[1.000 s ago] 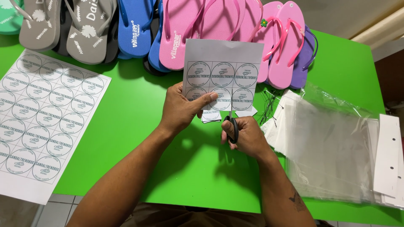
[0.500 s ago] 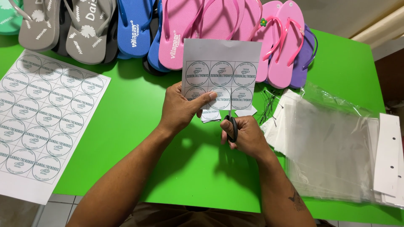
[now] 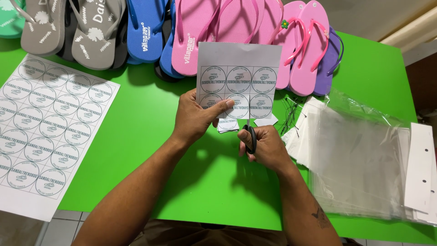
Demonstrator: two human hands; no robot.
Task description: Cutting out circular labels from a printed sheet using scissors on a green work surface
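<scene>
My left hand [image 3: 195, 119] holds up a small white sheet of round printed labels [image 3: 239, 78] by its lower left corner, thumb across the front. My right hand [image 3: 265, 146] grips black-handled scissors [image 3: 250, 136] just under the sheet's bottom edge; the blades point up at the paper and are mostly hidden behind it. Small cut paper pieces [image 3: 227, 125] lie on the green table [image 3: 145, 114] beneath the sheet.
A large uncut sheet of round labels [image 3: 43, 127] lies at the left. Grey, blue, pink and purple flip-flops [image 3: 191, 32] line the far edge. Clear plastic bags [image 3: 355, 159], white card headers [image 3: 421, 166] and thin black ties [image 3: 291, 109] lie at the right.
The label sheet and both hands have stayed almost in place; the scissors have edged slightly upward toward the sheet's bottom edge.
</scene>
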